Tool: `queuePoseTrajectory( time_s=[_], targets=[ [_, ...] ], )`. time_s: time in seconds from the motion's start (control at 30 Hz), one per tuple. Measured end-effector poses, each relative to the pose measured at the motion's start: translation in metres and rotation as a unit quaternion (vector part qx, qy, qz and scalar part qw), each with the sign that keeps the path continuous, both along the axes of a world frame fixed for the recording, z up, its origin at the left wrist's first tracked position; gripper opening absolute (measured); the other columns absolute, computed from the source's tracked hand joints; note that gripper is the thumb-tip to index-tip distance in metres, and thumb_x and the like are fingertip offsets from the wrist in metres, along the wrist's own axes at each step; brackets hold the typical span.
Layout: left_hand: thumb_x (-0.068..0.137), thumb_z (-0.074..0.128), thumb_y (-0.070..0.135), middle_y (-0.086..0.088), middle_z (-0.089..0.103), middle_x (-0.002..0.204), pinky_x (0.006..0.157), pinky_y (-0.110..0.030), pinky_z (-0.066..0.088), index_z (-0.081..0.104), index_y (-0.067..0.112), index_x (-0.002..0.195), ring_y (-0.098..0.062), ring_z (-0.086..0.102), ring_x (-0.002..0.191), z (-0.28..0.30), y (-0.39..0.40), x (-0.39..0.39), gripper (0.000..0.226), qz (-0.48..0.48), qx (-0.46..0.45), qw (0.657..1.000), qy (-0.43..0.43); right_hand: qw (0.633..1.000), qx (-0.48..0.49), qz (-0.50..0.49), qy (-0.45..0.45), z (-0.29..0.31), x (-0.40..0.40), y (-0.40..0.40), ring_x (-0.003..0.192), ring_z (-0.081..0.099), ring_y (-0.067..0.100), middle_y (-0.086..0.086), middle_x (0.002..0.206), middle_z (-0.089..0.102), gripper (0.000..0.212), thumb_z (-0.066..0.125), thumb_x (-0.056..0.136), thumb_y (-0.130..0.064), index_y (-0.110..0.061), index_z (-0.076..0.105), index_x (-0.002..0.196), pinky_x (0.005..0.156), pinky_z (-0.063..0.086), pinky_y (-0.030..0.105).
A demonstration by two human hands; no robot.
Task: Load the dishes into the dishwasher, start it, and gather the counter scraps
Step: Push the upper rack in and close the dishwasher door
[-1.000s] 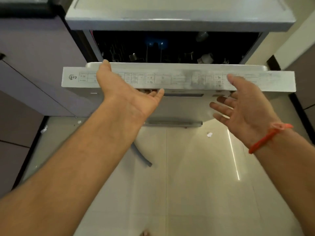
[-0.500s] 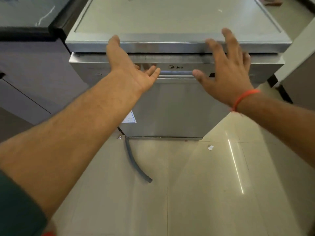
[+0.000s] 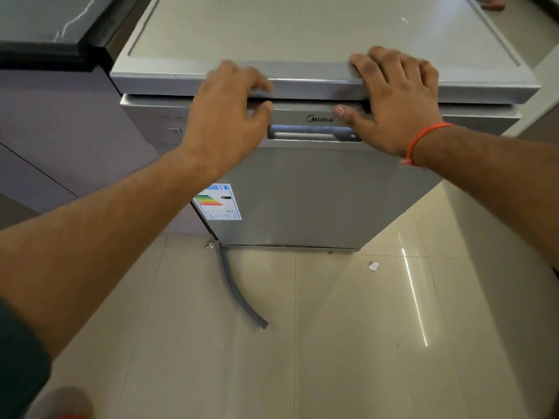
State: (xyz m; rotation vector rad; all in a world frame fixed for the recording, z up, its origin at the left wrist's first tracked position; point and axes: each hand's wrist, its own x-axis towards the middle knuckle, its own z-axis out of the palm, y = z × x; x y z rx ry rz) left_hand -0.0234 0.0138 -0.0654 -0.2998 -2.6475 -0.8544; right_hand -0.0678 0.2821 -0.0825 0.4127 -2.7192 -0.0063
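Pressing both hands flat against the silver freestanding dishwasher (image 3: 302,189), I see its door shut. My left hand (image 3: 225,116) and right hand (image 3: 396,101) lie spread, fingers over the top edge, thumbs flanking the recessed handle (image 3: 314,133); neither grip holds anything.

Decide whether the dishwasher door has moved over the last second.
Yes. The dishwasher door swung up and shut against the fixed top panel, hiding the racks.
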Motion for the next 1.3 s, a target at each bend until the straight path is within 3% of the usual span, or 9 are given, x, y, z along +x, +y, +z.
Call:
queuePoseTrajectory(
  time_s=[0.1, 0.17, 0.23, 0.9, 1.1, 1.3],
  targets=[
    [0.089, 0.060, 0.051, -0.007, 0.038, 0.151, 0.115, -0.037, 0.023, 0.046, 0.029, 0.146, -0.028, 0.034, 0.138, -0.007, -0.007, -0.027, 0.063, -0.029, -0.133, 0.989, 0.053, 1.000, -0.005, -0.002, 0.010, -0.002, -0.001, 0.000, 0.139, 0.033, 0.034, 0.010, 0.153, 0.034, 0.076, 0.035, 0.090, -0.071, -0.025, 0.032, 0.150, 0.114, 0.021, 0.054],
    [0.088, 0.057, 0.064, -0.007, 0.027, 0.160, 0.120, -0.047, 0.015, 0.032, 0.032, 0.155, -0.031, 0.023, 0.147, -0.012, -0.006, -0.041, 0.079, -0.021, -0.206, 0.978, 0.030, 1.000, -0.006, -0.003, 0.020, -0.004, -0.001, 0.000, 0.138, 0.034, 0.035, 0.011, 0.153, 0.036, 0.075, 0.037, 0.091, -0.071, -0.024, 0.033, 0.149, 0.114, 0.022, 0.053],
    [0.087, 0.054, 0.069, -0.004, 0.031, 0.160, 0.120, -0.048, 0.016, 0.028, 0.031, 0.156, -0.029, 0.025, 0.148, -0.018, -0.008, -0.050, 0.083, -0.017, -0.229, 0.972, 0.040, 1.000, -0.010, -0.006, 0.026, -0.005, -0.002, -0.002, 0.137, 0.036, 0.035, 0.011, 0.151, 0.037, 0.074, 0.038, 0.091, -0.071, -0.024, 0.034, 0.149, 0.113, 0.022, 0.053],
    [0.085, 0.050, 0.072, 0.006, 0.047, 0.147, 0.108, -0.039, 0.025, 0.045, 0.036, 0.147, -0.023, 0.041, 0.135, -0.040, -0.004, -0.060, 0.072, 0.044, -0.199, 0.967, 0.155, 0.993, -0.036, -0.054, 0.095, -0.020, -0.005, -0.011, 0.129, 0.040, 0.031, 0.006, 0.142, 0.045, 0.067, 0.039, 0.094, -0.069, -0.021, 0.043, 0.140, 0.110, 0.025, 0.048],
    [0.084, 0.055, 0.069, 0.005, 0.049, 0.146, 0.109, -0.040, 0.026, 0.048, 0.035, 0.144, -0.024, 0.043, 0.133, -0.038, -0.004, -0.060, 0.070, 0.044, -0.182, 0.970, 0.156, 0.994, -0.039, -0.053, 0.089, -0.016, -0.005, -0.013, 0.127, 0.041, 0.033, 0.008, 0.142, 0.045, 0.067, 0.039, 0.094, -0.069, -0.020, 0.043, 0.139, 0.109, 0.025, 0.049],
    [0.086, 0.049, 0.070, 0.000, 0.047, 0.147, 0.109, -0.045, 0.029, 0.046, 0.032, 0.145, -0.027, 0.044, 0.132, -0.035, 0.004, -0.052, 0.070, 0.059, -0.223, 0.962, 0.147, 0.996, -0.004, -0.063, 0.066, -0.010, 0.004, -0.021, 0.128, 0.038, 0.035, 0.013, 0.144, 0.040, 0.071, 0.039, 0.094, -0.069, -0.017, 0.038, 0.142, 0.109, 0.026, 0.053]
  ],
)
